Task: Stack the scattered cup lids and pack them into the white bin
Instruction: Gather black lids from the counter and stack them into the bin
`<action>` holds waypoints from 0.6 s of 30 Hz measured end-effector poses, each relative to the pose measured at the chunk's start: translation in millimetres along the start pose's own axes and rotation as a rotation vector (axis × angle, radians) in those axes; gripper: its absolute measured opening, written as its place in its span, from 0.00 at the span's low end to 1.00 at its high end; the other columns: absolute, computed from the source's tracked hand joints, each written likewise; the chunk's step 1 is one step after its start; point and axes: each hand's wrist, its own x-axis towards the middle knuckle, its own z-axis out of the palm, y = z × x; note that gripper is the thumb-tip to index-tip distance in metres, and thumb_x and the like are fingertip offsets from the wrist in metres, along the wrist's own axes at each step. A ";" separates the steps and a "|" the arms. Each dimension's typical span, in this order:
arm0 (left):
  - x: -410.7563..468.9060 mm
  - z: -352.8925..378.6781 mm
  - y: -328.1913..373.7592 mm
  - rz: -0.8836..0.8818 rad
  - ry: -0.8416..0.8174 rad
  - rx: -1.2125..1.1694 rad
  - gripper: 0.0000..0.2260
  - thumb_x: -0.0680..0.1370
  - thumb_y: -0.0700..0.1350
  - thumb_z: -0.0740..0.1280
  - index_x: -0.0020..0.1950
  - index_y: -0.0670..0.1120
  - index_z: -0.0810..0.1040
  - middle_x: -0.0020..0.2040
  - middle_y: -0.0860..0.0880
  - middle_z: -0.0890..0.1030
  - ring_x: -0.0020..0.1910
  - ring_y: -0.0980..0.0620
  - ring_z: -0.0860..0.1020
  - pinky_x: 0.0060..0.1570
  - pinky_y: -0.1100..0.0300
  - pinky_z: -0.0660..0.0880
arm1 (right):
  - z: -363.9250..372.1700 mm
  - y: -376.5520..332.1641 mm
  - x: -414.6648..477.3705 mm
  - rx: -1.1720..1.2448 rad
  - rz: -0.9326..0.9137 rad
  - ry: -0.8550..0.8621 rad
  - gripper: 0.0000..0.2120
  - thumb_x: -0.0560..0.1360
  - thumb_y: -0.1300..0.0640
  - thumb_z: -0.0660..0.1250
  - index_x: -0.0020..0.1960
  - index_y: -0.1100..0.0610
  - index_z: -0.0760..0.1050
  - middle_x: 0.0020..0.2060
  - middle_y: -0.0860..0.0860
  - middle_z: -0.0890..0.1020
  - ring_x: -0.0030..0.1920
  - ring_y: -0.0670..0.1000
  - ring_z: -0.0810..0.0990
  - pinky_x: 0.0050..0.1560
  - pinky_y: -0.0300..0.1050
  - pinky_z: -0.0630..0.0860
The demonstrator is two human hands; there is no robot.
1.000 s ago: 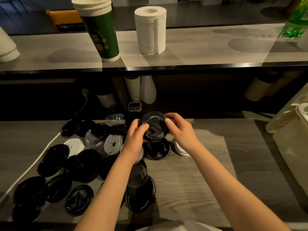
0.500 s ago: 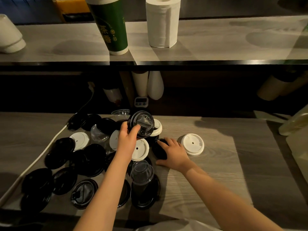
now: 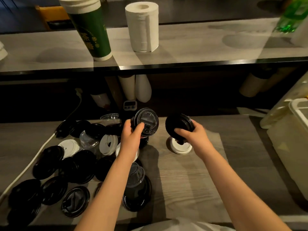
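Wood-grain counter (image 3: 191,180), dim light. Left hand (image 3: 131,137) grips black lid stack (image 3: 145,121) raised above scattered lids (image 3: 66,167) at left. Right hand (image 3: 194,135) grips single black lid (image 3: 179,126) over white lid (image 3: 181,147). White bin (image 3: 293,140) far right.

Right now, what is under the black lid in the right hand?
A white lid lies on the counter below the black lid. The right hand hides part of its rim.
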 end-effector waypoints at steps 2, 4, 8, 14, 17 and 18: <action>-2.4 12.6 1.8 0.019 -0.032 0.019 0.09 0.78 0.41 0.64 0.51 0.55 0.73 0.51 0.52 0.79 0.53 0.52 0.78 0.54 0.54 0.76 | -16.4 -10.3 -6.6 0.024 -0.031 0.060 0.15 0.70 0.65 0.72 0.49 0.49 0.74 0.45 0.50 0.81 0.45 0.50 0.81 0.35 0.43 0.80; -5.4 28.1 3.6 0.034 -0.045 0.015 0.11 0.77 0.41 0.65 0.57 0.52 0.71 0.54 0.51 0.79 0.54 0.52 0.78 0.55 0.54 0.76 | -36.8 -16.6 -14.4 0.022 -0.060 0.120 0.14 0.70 0.62 0.73 0.50 0.50 0.74 0.47 0.50 0.81 0.46 0.50 0.81 0.34 0.43 0.80; -17.1 69.4 10.3 0.077 -0.091 0.003 0.15 0.77 0.39 0.66 0.59 0.51 0.68 0.53 0.50 0.79 0.51 0.57 0.78 0.52 0.61 0.75 | -84.7 -24.6 -29.5 -0.042 -0.106 0.246 0.14 0.71 0.59 0.73 0.52 0.48 0.72 0.47 0.47 0.79 0.44 0.47 0.80 0.30 0.39 0.77; -43.1 153.9 18.4 0.081 -0.278 0.046 0.15 0.77 0.40 0.66 0.61 0.51 0.70 0.56 0.49 0.80 0.56 0.52 0.79 0.57 0.53 0.76 | -179.8 -42.3 -50.7 -0.091 -0.188 0.369 0.15 0.74 0.58 0.69 0.57 0.47 0.71 0.49 0.45 0.79 0.47 0.44 0.79 0.29 0.31 0.73; -60.1 197.6 20.1 0.096 -0.307 0.064 0.18 0.77 0.40 0.66 0.65 0.48 0.70 0.59 0.47 0.79 0.59 0.51 0.77 0.60 0.48 0.75 | -227.7 -51.2 -62.4 -0.086 -0.200 0.378 0.16 0.74 0.58 0.69 0.56 0.42 0.73 0.50 0.45 0.81 0.49 0.44 0.80 0.34 0.32 0.75; -65.7 211.6 20.0 0.104 -0.315 0.074 0.17 0.77 0.40 0.66 0.65 0.49 0.70 0.59 0.48 0.78 0.59 0.51 0.77 0.61 0.49 0.75 | -243.6 -53.7 -65.9 -0.078 -0.206 0.391 0.16 0.74 0.59 0.69 0.58 0.44 0.73 0.50 0.45 0.81 0.48 0.43 0.80 0.34 0.31 0.74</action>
